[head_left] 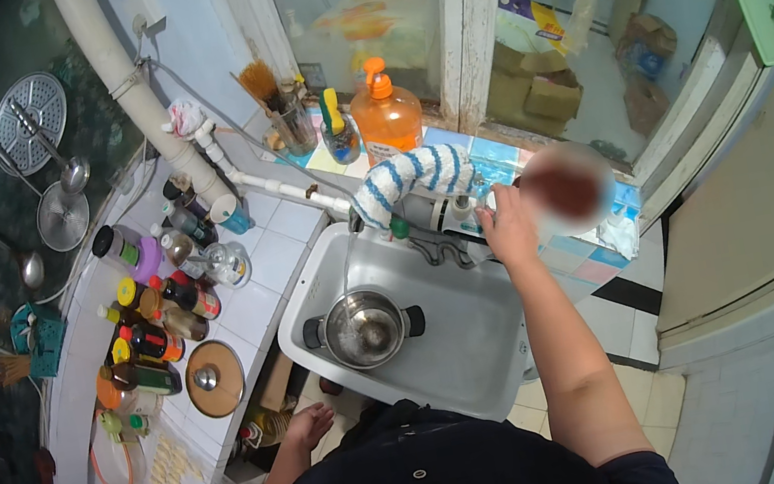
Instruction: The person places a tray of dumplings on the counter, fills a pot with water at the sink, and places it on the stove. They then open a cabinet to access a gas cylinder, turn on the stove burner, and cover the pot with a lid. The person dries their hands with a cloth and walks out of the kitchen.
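Water runs from a tap into a steel pot with two black handles. The pot stands in the left part of a grey-white sink. A white and blue striped cloth sleeve covers the tap's curved spout. My right hand reaches across the sink's right side, its fingers closed at the tap's handle, which they partly hide. Low and to the left of the sink, my left hand hangs open with nothing in it.
An orange pump bottle and a glass of brushes stand on the ledge behind the sink. Several sauce bottles and a round lid crowd the tiled counter at left. A white pipe runs along the wall.
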`<state>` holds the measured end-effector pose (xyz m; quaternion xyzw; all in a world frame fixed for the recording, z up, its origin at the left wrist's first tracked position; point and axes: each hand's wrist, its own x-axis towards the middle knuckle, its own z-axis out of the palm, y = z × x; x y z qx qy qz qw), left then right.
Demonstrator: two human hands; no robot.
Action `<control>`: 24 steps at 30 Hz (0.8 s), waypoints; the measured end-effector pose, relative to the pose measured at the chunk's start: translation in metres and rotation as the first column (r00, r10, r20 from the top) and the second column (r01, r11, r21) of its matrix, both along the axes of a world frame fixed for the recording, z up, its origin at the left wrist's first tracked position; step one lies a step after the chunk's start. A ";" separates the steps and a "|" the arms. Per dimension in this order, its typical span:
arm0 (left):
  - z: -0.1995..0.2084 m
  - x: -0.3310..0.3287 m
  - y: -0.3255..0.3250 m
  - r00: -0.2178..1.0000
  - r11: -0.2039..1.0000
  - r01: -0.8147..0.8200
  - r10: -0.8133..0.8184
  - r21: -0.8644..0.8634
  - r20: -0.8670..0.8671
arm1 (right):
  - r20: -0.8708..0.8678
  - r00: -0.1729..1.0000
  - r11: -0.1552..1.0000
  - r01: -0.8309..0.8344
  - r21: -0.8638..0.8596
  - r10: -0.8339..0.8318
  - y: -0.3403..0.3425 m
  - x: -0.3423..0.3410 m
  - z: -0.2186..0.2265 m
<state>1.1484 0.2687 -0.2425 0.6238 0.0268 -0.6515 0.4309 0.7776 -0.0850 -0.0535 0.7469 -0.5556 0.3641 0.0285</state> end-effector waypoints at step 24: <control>-0.025 -0.005 0.187 0.920 0.921 -0.373 0.352 -0.111 -0.172 | 0.045 0.991 0.741 -0.121 0.660 0.122 0.229 -0.045 -0.127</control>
